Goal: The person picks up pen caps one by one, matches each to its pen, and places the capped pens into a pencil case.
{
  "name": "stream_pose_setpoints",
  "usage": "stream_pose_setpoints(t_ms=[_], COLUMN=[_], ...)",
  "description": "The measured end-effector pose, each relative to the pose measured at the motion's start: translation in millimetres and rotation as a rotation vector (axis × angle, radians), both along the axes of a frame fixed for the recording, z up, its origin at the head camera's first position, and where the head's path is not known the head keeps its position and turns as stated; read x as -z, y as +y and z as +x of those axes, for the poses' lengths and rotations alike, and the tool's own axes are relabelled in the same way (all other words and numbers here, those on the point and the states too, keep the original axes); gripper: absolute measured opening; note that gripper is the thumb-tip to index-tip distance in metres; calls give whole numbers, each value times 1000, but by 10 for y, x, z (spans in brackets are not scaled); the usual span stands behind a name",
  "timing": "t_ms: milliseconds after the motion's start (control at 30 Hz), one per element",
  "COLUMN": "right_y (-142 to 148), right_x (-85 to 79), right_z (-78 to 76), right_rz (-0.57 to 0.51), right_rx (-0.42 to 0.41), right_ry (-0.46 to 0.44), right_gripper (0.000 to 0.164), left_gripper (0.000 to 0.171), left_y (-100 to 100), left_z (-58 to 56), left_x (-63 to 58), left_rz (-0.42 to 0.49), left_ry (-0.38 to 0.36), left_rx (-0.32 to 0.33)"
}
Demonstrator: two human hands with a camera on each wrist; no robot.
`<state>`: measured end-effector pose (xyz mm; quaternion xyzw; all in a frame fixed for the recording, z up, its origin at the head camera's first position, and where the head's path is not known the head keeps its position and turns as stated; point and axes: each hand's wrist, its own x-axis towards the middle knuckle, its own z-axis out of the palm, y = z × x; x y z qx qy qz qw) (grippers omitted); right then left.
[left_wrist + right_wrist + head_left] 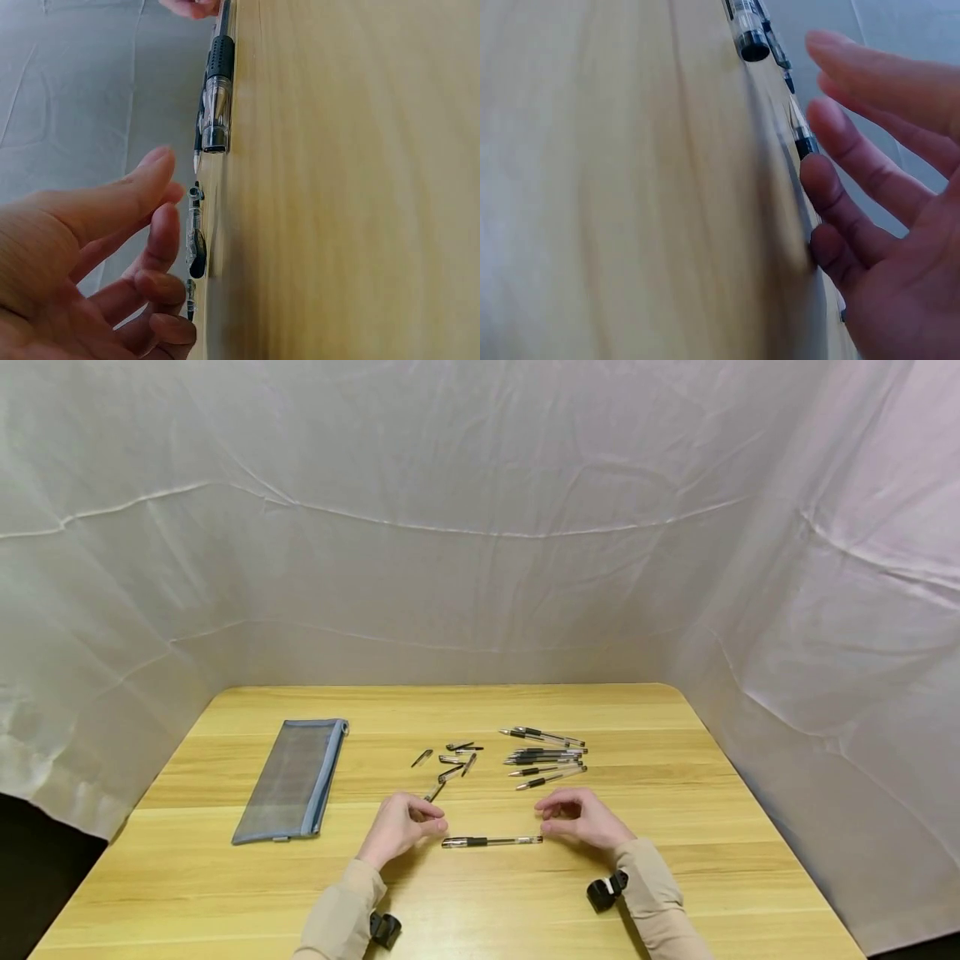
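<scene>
Sleeves [654, 885]: reach in from the bottom edge, bearing wrist cameras [386, 931].
Capped pen [491, 841]: lies crosswise at lower centre between both hands, seemingly touched by neither; could roll if bumped by a fingertip.
Left hand [401, 828]: loosely curled, pinching nothing, just beside the capped end; might knock the nearest loose cap [434, 792] with a knuckle.
Right hand [585, 818]: slightly spread, gripping nothing, near the other end.
Uncapped pens [545, 757]: bunched right of centre; could scatter if jostled by careless lifting.
</scene>
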<state>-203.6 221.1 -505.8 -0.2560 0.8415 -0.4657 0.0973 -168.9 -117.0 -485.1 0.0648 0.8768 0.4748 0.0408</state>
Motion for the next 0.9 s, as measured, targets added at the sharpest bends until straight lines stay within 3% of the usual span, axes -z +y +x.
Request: stream_pose_setpoints(t_ms=[233,467,667,900], right_y=[131,291,390,445], right_x=[12,3,-29,-12], right_z=[-45,-144,-269,-391], right_rz=[-99,-163,-136,-41], right_rx=[108,290,445,488], right_ry=[6,-1,21,54], right_gripper=[40,45,44,41], left_gripper=[19,27,33,34], left_y=[-8,-61,-103,-134], left_z=[-22,-38,-50,-55], left_x=[-11,22,31,56], left_rz=[58,67,77,61], left_ry=[-32,29,59,46], left_rx=[-59,-101,-119,-128])
